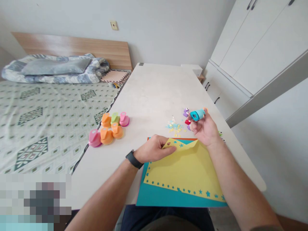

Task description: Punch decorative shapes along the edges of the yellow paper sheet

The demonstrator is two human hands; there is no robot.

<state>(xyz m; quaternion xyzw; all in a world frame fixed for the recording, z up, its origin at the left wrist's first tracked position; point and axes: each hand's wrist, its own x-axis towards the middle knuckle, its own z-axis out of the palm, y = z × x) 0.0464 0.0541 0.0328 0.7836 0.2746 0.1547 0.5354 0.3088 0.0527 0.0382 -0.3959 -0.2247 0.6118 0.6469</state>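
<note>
My left hand [158, 148], with a dark band at the wrist, pinches the far left corner of a yellow sheet of paper [183, 170]. Small shapes such as stars and hearts are cut through the sheet along its edges, and its far edge is lifted. Beneath it lies a larger teal sheet [156, 197], with a strip of orange paper showing behind. My right hand [205, 130] holds a teal craft punch [197, 114] above the table, tilted with its slotted end toward the left. Purple and red punches with googly eyes [186, 112] are partly hidden behind this hand.
Blue, yellow and white paper cutouts [175, 126] lie scattered beyond the sheets. Several orange, pink and green lever punches [106, 136] stand at the table's left side. A bed [60, 106] adjoins the white table [158, 86] on the left; cupboards [260, 38] stand at right.
</note>
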